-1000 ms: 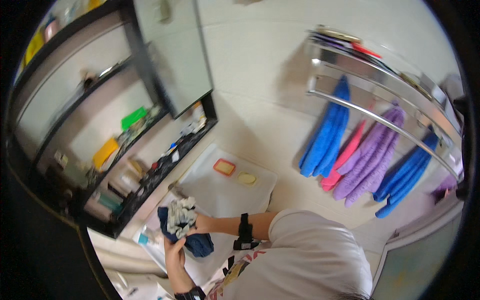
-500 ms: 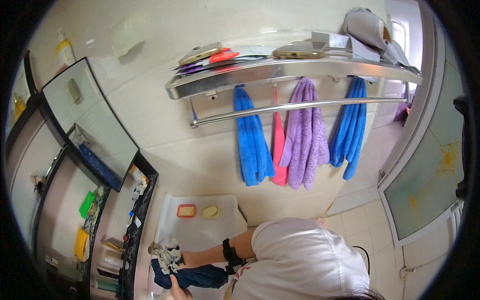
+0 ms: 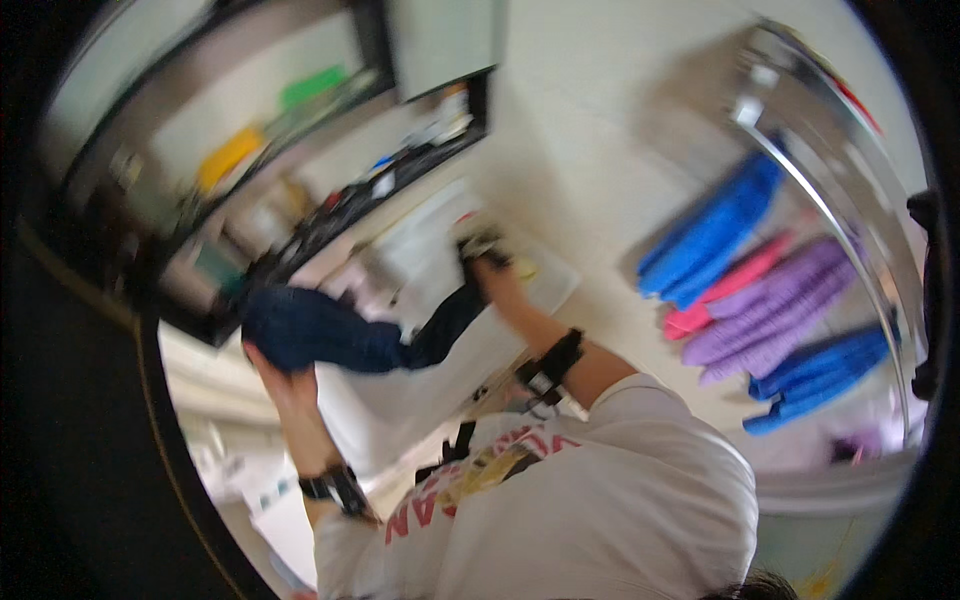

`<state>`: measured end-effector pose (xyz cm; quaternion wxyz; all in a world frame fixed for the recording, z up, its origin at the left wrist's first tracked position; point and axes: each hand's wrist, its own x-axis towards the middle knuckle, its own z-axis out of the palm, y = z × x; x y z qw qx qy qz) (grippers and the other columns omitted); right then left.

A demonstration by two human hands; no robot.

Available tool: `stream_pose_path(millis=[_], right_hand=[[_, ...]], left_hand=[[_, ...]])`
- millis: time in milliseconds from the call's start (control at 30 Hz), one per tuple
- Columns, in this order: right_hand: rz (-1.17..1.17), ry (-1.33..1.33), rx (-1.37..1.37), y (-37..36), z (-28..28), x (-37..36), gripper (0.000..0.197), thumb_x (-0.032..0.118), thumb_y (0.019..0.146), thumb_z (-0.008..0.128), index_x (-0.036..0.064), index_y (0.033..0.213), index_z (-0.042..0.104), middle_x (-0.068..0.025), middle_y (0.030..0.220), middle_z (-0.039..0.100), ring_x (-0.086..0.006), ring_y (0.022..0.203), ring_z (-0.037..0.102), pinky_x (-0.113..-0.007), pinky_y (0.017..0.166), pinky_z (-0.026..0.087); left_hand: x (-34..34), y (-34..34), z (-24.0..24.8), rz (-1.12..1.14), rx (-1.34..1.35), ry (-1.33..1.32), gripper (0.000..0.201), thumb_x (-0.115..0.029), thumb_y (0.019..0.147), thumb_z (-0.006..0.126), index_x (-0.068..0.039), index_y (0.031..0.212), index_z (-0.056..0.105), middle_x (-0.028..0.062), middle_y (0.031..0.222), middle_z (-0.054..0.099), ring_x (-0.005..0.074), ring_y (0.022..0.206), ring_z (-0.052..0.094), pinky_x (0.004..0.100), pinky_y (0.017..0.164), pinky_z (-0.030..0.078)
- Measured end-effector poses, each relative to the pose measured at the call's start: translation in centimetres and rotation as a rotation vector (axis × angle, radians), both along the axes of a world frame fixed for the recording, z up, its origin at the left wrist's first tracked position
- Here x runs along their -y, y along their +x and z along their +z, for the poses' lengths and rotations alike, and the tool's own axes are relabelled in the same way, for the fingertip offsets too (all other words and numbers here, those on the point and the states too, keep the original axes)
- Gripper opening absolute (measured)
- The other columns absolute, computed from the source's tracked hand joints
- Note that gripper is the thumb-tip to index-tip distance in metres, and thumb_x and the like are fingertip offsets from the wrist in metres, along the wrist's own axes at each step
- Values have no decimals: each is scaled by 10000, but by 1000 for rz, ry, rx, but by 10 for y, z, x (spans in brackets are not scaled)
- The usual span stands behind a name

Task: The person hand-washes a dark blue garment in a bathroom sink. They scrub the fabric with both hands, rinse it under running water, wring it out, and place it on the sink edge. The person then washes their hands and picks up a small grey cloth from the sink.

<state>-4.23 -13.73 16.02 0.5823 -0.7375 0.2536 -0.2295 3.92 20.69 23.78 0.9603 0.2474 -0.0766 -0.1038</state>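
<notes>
A dark blue garment (image 3: 335,330), possibly denim, stretches between my two hands over a white basin (image 3: 350,410). My left hand (image 3: 285,385) grips its bulky end at the left. At the far end, my right hand (image 3: 492,278) is closed on the narrower part. Dark and pale cloth bunches above the right hand, too blurred to make out fully. Behind that hand, a yellowish soap dish (image 3: 525,268) shows in part at the basin's far end. Each wrist wears a black strap.
A dark-edged shelf unit (image 3: 350,195) with a green item (image 3: 312,88), a yellow item (image 3: 230,158) and small bottles rises at the left. Blue towels (image 3: 715,230), a pink cloth (image 3: 725,285) and a purple towel (image 3: 775,310) hang below a metal rack (image 3: 800,180) at the right.
My view has swung round, shifting the rack and towels to the right. The garment, bunched up before, is now drawn out between my hands, which have moved apart.
</notes>
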Motion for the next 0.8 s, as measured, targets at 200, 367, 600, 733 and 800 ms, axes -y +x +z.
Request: stream_pose_path(millis=[200,367,600,733,800], right_hand=[[-24,462,331,11,6,16,501,319,901,564,3,1273,450,-124,1248,509,-249,1097,508,-353,925,412],[-47,430,42,15,-15,6,525,438,880,554,34,1211,503,-94,1080,574,-231,974,568,-370,798,499],[441,703,-813,29,-118,-29,447,354,886,549,-39,1085,477,-229,975,564,-354,911,599,-472,735,554],[337,974,-840,30,-159,-38,545,295,879,584,-42,1240,355,-261,1030,504,-407,919,586,-507,780,545],[459,964,-853,31,-150,-38,543,292,866,604,-56,1222,386,-274,1029,520,-412,956,574,-493,774,539]], left_hand=[[-44,-16,28,80,79,-120,512,-390,950,407,-110,1377,368,118,1405,384,315,1290,358,491,1076,276],[-48,-33,40,187,-57,-11,498,-394,961,383,-107,1367,376,115,1381,412,293,1265,392,467,1057,304],[-11,-40,53,212,-170,288,477,-370,926,485,-86,1307,445,84,1289,513,242,1188,466,404,1026,333],[4,-43,62,140,-103,379,471,-334,895,546,-64,1274,471,78,1225,558,233,1116,523,383,982,376],[7,-45,64,115,-77,377,460,-293,890,566,-26,1256,484,91,1204,572,218,1110,532,343,990,374]])
